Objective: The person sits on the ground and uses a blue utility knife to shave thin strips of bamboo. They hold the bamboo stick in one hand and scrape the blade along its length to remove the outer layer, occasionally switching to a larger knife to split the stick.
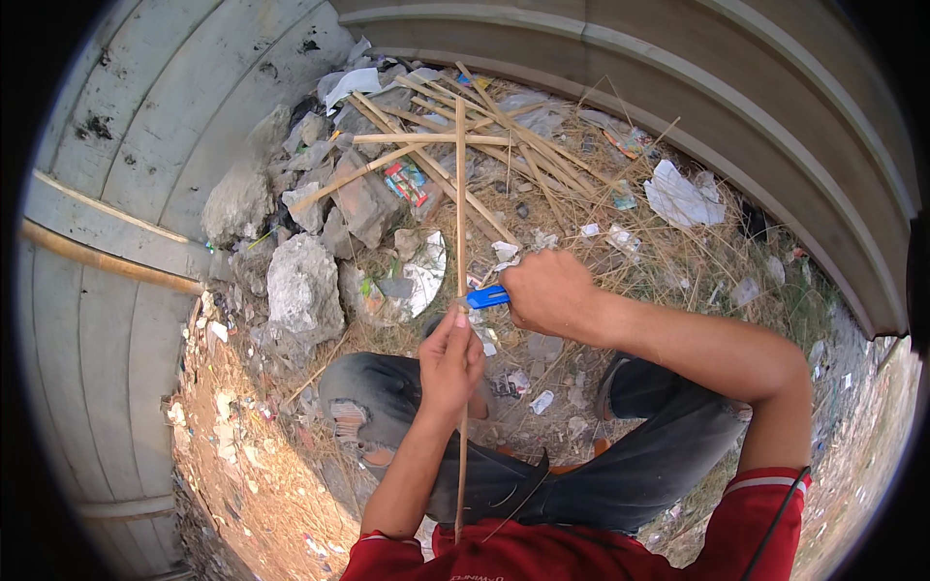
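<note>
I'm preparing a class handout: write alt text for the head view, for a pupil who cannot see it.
A person's left hand grips a long, thin wooden strip while the right hand holds what looks like a blue cutter against it. Beyond lie a loose pile of similar strips and grey rocks on littered ground.

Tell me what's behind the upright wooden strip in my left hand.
Behind the wooden strip, other strips and littered ground show above, dark jeans below. Whatever sits directly behind it or the left hand is covered.
</note>
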The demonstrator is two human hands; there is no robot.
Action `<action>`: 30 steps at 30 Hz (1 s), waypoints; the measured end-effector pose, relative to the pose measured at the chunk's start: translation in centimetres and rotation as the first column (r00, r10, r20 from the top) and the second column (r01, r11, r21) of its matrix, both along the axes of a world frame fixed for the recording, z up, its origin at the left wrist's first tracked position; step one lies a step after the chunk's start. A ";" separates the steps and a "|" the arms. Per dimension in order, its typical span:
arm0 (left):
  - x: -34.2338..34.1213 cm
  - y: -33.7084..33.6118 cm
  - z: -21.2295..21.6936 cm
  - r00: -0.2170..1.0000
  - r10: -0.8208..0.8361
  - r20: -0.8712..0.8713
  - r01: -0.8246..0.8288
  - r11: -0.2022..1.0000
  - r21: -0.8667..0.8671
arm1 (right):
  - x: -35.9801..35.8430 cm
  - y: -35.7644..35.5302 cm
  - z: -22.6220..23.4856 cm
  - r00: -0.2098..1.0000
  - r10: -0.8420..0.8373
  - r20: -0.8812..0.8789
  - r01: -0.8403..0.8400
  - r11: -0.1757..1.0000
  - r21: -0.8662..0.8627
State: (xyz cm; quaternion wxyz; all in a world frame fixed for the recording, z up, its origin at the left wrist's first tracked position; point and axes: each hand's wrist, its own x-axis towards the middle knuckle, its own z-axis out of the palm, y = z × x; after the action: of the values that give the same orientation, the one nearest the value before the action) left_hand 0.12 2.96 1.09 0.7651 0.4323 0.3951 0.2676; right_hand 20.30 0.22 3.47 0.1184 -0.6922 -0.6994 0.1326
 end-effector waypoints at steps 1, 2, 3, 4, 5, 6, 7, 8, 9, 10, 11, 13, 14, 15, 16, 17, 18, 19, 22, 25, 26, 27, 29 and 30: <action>0.0 0.0 -0.1 1.000 -0.011 0.009 0.011 1.000 -0.021 | 0.1 0.1 -0.4 1.000 -0.015 0.017 0.014 1.000 0.028; 0.0 -0.1 0.1 1.000 -0.015 0.021 0.017 0.997 -0.069 | 0.3 0.4 -1.1 0.999 -0.030 0.033 0.028 0.998 0.056; 0.1 -0.1 0.5 0.999 -0.023 0.036 0.027 0.993 -0.117 | 0.7 0.6 -1.5 0.997 -0.049 0.052 0.044 0.995 0.084; 0.1 -0.3 0.8 0.998 -0.026 0.052 0.034 0.986 -0.163 | 1.6 1.1 -1.5 0.993 -0.107 0.051 0.103 0.991 0.083; 0.0 -0.7 0.9 0.996 -0.075 0.040 0.081 0.981 -0.175 | 3.1 2.0 -1.4 0.985 -0.167 0.051 0.162 0.983 0.083; -0.3 -1.5 1.0 0.992 -0.122 0.021 0.123 0.975 -0.184 | 5.5 3.3 -1.2 0.959 -0.269 0.085 0.264 0.962 0.072; -0.7 -2.3 1.0 0.984 -0.176 0.009 0.174 0.965 -0.197 | 8.7 4.5 -0.8 0.918 -0.375 0.125 0.370 0.927 0.063; -0.9 -2.9 1.2 0.975 -0.221 -0.022 0.213 0.960 -0.182 | 12.1 5.0 -0.7 0.863 -0.489 0.126 0.479 0.872 0.097; -1.2 -3.0 0.8 0.967 -0.254 0.017 0.254 0.961 -0.109 | 15.6 4.8 -0.6 0.815 -0.563 0.133 0.546 0.825 0.145; -1.5 -3.0 0.0 0.957 -0.285 0.059 0.287 0.957 -0.038 | 18.3 4.2 -0.9 0.764 -0.630 0.141 0.604 0.774 0.190; -1.6 -3.0 -0.5 0.947 -0.307 0.097 0.306 0.952 0.030 | 19.9 3.6 -1.3 0.729 -0.674 0.119 0.654 0.738 0.168; -1.0 -2.4 0.2 0.966 -0.253 0.057 0.252 0.968 0.011 | 21.5 2.7 -1.2 0.657 -0.749 0.087 0.739 0.663 0.119; -0.6 -1.9 0.6 0.974 -0.223 0.037 0.223 0.975 0.002 | 21.8 2.4 -1.4 0.678 -0.734 0.045 0.728 0.679 0.093; -0.7 -1.7 0.7 0.982 -0.187 0.039 0.186 0.982 0.027 | 21.1 2.6 -1.1 0.714 -0.700 0.001 0.699 0.713 0.066; -0.8 -1.5 0.7 0.987 -0.157 0.039 0.155 0.987 0.050 | 20.2 2.5 -0.8 0.742 -0.669 -0.044 0.671 0.741 0.037; -0.7 -1.4 0.7 0.991 -0.126 0.040 0.123 0.990 0.072 | 19.3 2.4 -0.4 0.787 -0.611 -0.088 0.615 0.787 0.039; -0.7 -1.2 0.6 0.992 -0.116 0.038 0.114 0.992 0.057 | 17.7 2.3 0.2 0.823 -0.551 -0.139 0.561 0.827 0.038; -0.7 -1.1 0.6 0.995 -0.095 0.019 0.094 0.993 0.071 | 16.0 2.1 0.9 0.851 -0.489 -0.193 0.504 0.863 0.039; -0.2 -1.0 0.5 0.999 -0.048 -0.013 0.049 0.993 0.105 | 10.3 1.3 4.1 0.899 -0.356 -0.254 0.367 0.930 -0.003; -0.1 -0.9 0.9 1.000 0.004 -0.031 0.000 0.991 0.135 | 6.9 0.9 4.5 0.959 -0.106 -0.263 0.120 0.992 0.038; -0.2 -0.9 0.7 0.998 0.029 -0.051 -0.020 0.987 0.158 | 5.8 0.8 4.7 0.969 -0.049 -0.243 0.057 0.998 0.027; -0.3 -0.8 0.5 0.996 0.054 -0.073 -0.040 0.982 0.183 | 4.7 0.7 4.8 0.974 0.009 -0.224 -0.005 1.000 0.017; -0.1 -0.7 0.3 0.996 0.056 -0.069 -0.043 0.983 0.177 | 3.1 -0.1 4.5 0.974 0.065 -0.217 -0.069 0.998 -0.011; 0.1 -0.7 0.3 0.996 0.056 -0.068 -0.044 0.983 0.176 | 2.5 -0.5 4.1 0.970 0.069 -0.234 -0.076 0.997 -0.021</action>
State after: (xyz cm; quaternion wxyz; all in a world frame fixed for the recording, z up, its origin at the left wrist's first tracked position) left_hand 0.18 2.25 1.39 0.7027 0.4968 0.4083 0.3044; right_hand 22.77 -0.31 7.53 0.1844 -0.6477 -0.7034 0.2273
